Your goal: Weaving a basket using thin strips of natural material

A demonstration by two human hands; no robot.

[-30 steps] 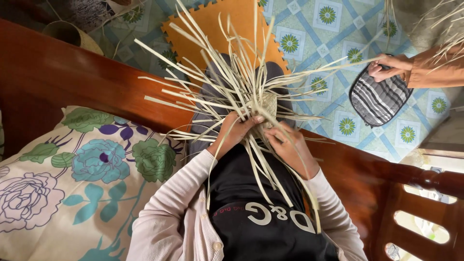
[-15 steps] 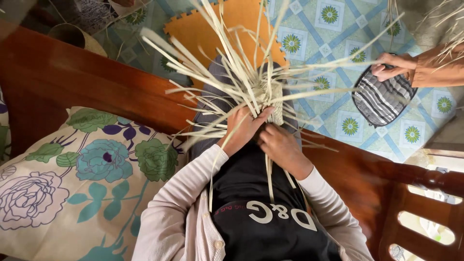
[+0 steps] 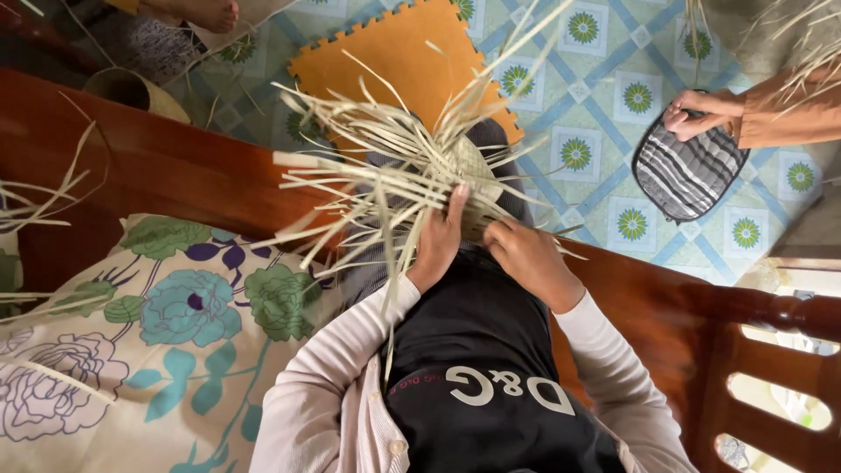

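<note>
On your lap, from the head view, the weave [image 3: 469, 180] sits just past your knees, a small plaited patch with pale flat strips [image 3: 368, 188] fanning out of it in every direction. Your left hand [image 3: 438, 241] lies flat against its near edge, fingers [image 3: 457, 203] stretched upward and pressed onto the strips, pinning them down. Your right hand [image 3: 526, 258] curls in beside it, fingertips tucked at the patch's lower edge; you seem to be pinching a strip there, though the grip itself is hidden under the knuckles.

Keep that left palm firm, I'd say, so the woven part doesn't slide while the right works one strip at a time. Pull each strip snug against its neighbour before you let go, or the plait will likely gape. Mind the long loose ends hanging toward your chest: they could tangle.

Now the piece itself: straw-coloured, dry-looking, thin and ribbon-like, most strips bending a little, some dangling down over your dark top. The woven centre is tight and small against the wild spray around it.

Around you: a flowered cushion [image 3: 166, 333] at your left, the wooden bench [image 3: 158, 166] under you, an orange mat [image 3: 412, 57] on the patterned floor [image 3: 604, 52] beyond. Far right, another person's hand [image 3: 696, 114] touches a striped pad [image 3: 688, 175], well apart from your work.
</note>
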